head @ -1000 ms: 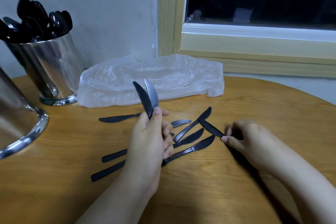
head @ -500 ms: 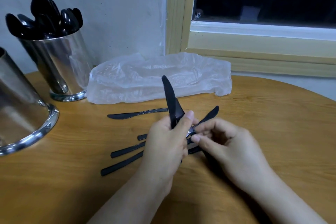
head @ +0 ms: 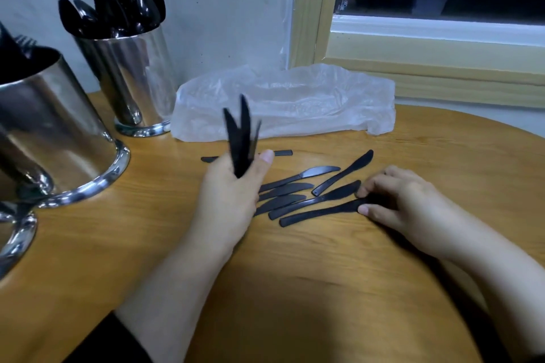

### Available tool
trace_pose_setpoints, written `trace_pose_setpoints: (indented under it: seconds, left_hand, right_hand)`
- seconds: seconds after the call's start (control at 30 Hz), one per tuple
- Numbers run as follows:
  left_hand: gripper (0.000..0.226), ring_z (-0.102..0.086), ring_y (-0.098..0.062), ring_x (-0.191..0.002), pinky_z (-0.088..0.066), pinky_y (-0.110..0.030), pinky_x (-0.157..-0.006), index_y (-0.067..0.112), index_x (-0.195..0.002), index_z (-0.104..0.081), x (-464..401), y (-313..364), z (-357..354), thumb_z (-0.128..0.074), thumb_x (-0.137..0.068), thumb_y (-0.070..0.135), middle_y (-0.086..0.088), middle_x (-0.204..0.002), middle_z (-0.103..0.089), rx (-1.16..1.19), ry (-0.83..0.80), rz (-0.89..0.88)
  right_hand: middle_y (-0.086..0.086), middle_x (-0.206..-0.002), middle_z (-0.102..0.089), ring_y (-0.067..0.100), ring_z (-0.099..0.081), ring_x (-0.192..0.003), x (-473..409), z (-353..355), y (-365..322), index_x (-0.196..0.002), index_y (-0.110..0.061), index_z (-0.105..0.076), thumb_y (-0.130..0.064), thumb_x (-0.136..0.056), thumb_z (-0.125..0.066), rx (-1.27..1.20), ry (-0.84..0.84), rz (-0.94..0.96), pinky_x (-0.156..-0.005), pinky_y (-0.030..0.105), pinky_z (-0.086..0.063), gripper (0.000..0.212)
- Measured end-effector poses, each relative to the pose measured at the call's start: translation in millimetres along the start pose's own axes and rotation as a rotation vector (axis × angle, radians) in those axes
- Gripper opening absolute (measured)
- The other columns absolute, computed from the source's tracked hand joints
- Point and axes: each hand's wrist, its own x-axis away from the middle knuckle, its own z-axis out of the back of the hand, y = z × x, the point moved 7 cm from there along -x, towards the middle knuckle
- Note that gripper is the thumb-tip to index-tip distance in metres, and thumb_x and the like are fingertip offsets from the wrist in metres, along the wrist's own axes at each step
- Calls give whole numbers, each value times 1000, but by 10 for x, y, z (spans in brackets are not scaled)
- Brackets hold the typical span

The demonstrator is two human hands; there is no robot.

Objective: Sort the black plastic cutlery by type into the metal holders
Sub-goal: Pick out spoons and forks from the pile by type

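a: what is the left hand [head: 228,200] doing?

b: its fingers are curled round a little bunch of black plastic knives [head: 241,138]. the blades stick up and fan out above the thumb. they look blurry, so i cannot count them for sure.

a: and the right hand [head: 404,200]?

b: it is low on the round wooden table [head: 309,289]. the thumb and fingertips pinch the blade end of one long black plastic knife [head: 320,212] that lies flat on the wood.

a: where are the other knives?

b: a loose group of black knives [head: 298,188] lies flat on the table between the two hands, side by side and partly crossing. one more black knife [head: 283,153] lies behind the left hand, partly hidden by it.

a: where are the holders?

b: a tall shiny metal cup full of black plastic spoons [head: 129,79] stands at the back left by the wall. a wider shiny metal cup [head: 56,132] stands nearer, at the left, with black fork tips [head: 25,41] poking out. a third shiny metal holder [head: 14,233] shows only its edge at the far left.

a: anything else?

b: a crumpled clear plastic bag [head: 295,103] lies at the back of the table, below the pale wooden window frame [head: 413,68].
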Motion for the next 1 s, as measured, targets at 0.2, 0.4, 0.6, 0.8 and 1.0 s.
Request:
trace_pose_setpoints:
  seconds: [0.2,0.4,0.6,0.8,1.0]
  left_hand:
    - [27,-45,-8,-50,-37,-35,-56,26,-83,-68,62,1,-171,-57,-103,42,13,-54,-49,-151,-135,-96]
    - [39,-64,-7,-82,-53,-37,-75,23,-112,-75,202,210,-433,-46,-101,46,11,-88,-69,-645,-319,-350]
    - [31,-58,-12,-68,-49,-37,-65,23,-97,-68,152,236,-343,-48,-102,46,8,-72,-61,-730,-327,-314]
    - [39,-48,-30,-53,-44,-48,-53,26,-71,-46,-60,209,181,-54,-100,51,-3,-58,-47,-316,74,-159]
    - [38,-50,-33,-56,-49,-55,-62,15,-77,-53,-69,128,310,-58,-101,44,-12,-61,-45,-328,61,-143]
  right_hand:
    - [-20,-98,-57,3,-50,-101,51,7,-29,-85,-36,-59,-39,-88,-72,-52,-80,30,-95,38,-42,14]
    - [-15,-70,-58,4,-48,-64,91,102,-290,-76,-28,-61,-24,-86,-77,-365,78,100,-62,15,-38,19]
    - [-15,-89,-62,3,-54,-84,42,225,-186,-103,-36,-62,-26,-85,-76,-402,378,74,-78,9,-38,25]
    - [-18,-106,-52,11,-47,-103,-169,-93,-40,-112,-35,-64,-47,-87,-68,-4,107,0,-93,42,-38,28]
    - [-16,-102,-53,8,-45,-102,-209,-75,-106,-87,-35,-59,-47,-87,-67,-6,-47,13,-94,40,-36,15]
